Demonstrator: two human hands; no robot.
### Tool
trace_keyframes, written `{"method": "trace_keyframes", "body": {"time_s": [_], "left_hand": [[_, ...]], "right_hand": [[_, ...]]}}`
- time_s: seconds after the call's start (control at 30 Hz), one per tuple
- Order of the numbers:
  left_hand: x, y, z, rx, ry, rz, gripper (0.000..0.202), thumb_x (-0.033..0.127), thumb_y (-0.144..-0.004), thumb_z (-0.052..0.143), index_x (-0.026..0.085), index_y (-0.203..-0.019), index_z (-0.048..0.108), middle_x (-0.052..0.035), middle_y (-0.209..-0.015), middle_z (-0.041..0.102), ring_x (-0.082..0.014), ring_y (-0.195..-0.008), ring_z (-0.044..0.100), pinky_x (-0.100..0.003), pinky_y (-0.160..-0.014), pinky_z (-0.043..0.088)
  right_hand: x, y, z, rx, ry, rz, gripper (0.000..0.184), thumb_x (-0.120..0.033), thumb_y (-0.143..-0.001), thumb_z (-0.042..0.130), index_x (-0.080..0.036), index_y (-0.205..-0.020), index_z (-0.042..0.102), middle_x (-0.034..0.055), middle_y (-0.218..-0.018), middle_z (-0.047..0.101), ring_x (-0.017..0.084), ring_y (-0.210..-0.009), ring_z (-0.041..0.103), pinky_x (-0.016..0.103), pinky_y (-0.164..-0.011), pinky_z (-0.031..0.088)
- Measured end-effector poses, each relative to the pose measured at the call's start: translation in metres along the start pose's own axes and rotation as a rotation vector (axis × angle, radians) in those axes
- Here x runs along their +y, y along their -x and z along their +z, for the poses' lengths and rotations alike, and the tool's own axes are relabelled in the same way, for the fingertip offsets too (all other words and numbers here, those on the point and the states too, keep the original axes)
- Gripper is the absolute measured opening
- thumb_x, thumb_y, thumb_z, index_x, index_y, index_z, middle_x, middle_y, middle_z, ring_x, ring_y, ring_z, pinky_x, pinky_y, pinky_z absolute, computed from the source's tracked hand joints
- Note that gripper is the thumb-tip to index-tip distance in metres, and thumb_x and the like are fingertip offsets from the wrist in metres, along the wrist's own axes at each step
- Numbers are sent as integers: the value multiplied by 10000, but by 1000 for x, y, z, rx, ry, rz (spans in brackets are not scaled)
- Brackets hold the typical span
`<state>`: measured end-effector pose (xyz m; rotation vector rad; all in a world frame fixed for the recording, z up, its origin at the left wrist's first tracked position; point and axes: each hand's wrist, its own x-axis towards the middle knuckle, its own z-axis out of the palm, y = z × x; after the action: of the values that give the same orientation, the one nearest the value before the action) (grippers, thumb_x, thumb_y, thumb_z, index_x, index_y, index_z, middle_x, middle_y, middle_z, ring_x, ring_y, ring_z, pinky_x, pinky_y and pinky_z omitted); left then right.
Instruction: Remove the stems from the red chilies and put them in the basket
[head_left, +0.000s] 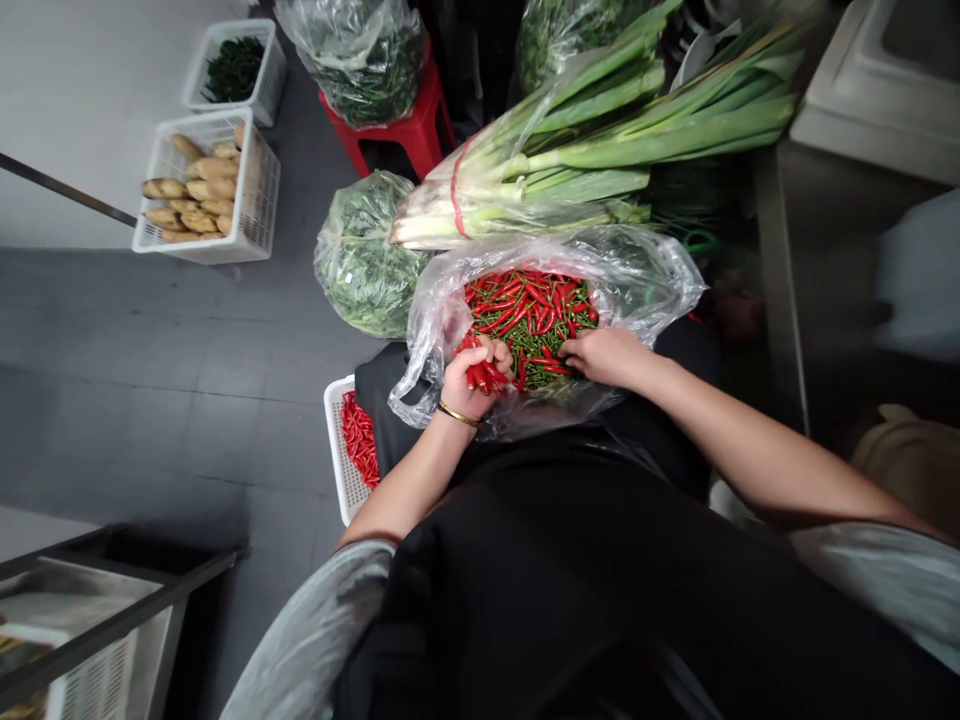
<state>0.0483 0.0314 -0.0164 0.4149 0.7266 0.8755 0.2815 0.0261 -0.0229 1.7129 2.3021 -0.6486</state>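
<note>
A clear plastic bag lies open on my lap, full of red chillies and green stems. My left hand is closed around a bunch of red chillies at the bag's near left edge; a thin gold bangle sits on that wrist. My right hand reaches into the bag's near side, fingers curled down among the chillies; what they pinch is hidden. A white basket holding red chillies stands on the floor by my left knee.
A bundle of large green leeks lies just beyond the bag. Bags of greens and a red stool stand behind. White baskets with ginger and greens sit far left. A metal shelf is near left.
</note>
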Motion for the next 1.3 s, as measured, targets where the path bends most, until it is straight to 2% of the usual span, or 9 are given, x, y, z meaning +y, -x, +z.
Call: {"method": "trace_keyframes", "body": {"time_s": [0.1, 0.27, 0.4, 0.57, 0.7, 0.8, 1.03, 1.2, 1.3], "left_hand": [[-5, -3, -4, 49, -77, -200, 266, 274, -581, 734, 159, -671, 512, -21, -697, 603, -99, -569, 547, -209, -473, 355], [-24, -16, -2, 118, -262, -353, 326, 304, -563, 816, 116, -724, 604, 6, -544, 566, -79, -437, 498, -213, -428, 295], [-31, -22, 15, 139, -378, -134, 378, 412, -568, 822, 143, -639, 566, 15, -522, 546, -75, -451, 468, -229, -460, 326], [-10, -10, 33, 74, -665, 340, 301, 333, -569, 835, 169, -662, 600, -3, -703, 631, -107, -666, 551, -248, -657, 440], [10, -7, 22, 92, -447, 166, 328, 365, -592, 814, 153, -715, 596, 7, -634, 604, -88, -532, 523, -245, -552, 410], [16, -10, 7, 152, -302, 30, 367, 384, -557, 820, 130, -674, 583, -11, -592, 611, -82, -490, 515, -239, -520, 396], [-8, -22, 9, 86, -466, 24, 390, 280, -499, 842, 147, -711, 543, 0, -695, 657, -83, -587, 532, -237, -608, 417], [-21, -34, 17, -74, -821, 120, 335, 279, -596, 755, 176, -645, 440, 69, -583, 464, -67, -557, 401, -223, -567, 337], [-8, -33, 16, -165, -1144, 293, 232, 192, -624, 692, 180, -642, 461, 54, -612, 451, -83, -588, 390, -238, -599, 328]], "right_hand": [[-1, -13, 19, -98, 120, 5, 210, -291, -881, 545, -217, -963, 724, 102, -923, 723, 220, -830, 658, 282, -658, 405], [-4, -2, 3, 103, -28, -93, 267, -311, -933, 462, -206, -944, 708, 62, -969, 718, 191, -838, 640, 269, -668, 393], [-18, 11, -14, 195, -234, -237, 258, -291, -924, 448, -174, -830, 658, 67, -849, 678, 172, -767, 607, 264, -661, 382], [-30, 7, -5, 52, -393, 71, 326, -313, -948, 385, -168, -796, 634, 50, -737, 661, 157, -662, 590, 252, -619, 381], [-36, -5, 15, -8, 11, 94, 357, -410, -948, 426, -152, -1073, 640, 150, -1035, 679, 232, -832, 650, 294, -670, 417], [-34, -13, 21, -109, 101, 2, 284, -361, -906, 520, -146, -1037, 652, 157, -1062, 677, 244, -863, 662, 295, -671, 432], [-10, -8, -14, 136, -580, -79, 166, -323, -842, 569, -189, -836, 668, -14, -637, 670, 129, -577, 604, 239, -602, 432], [-22, 4, -28, 373, -743, -117, 213, -383, -779, 636, -182, -760, 703, 32, -719, 704, 150, -648, 629, 268, -640, 453], [-16, 10, -27, 174, -941, -130, 329, -490, -752, 660, -166, -760, 712, 33, -631, 676, 145, -553, 607, 271, -579, 456]]}}
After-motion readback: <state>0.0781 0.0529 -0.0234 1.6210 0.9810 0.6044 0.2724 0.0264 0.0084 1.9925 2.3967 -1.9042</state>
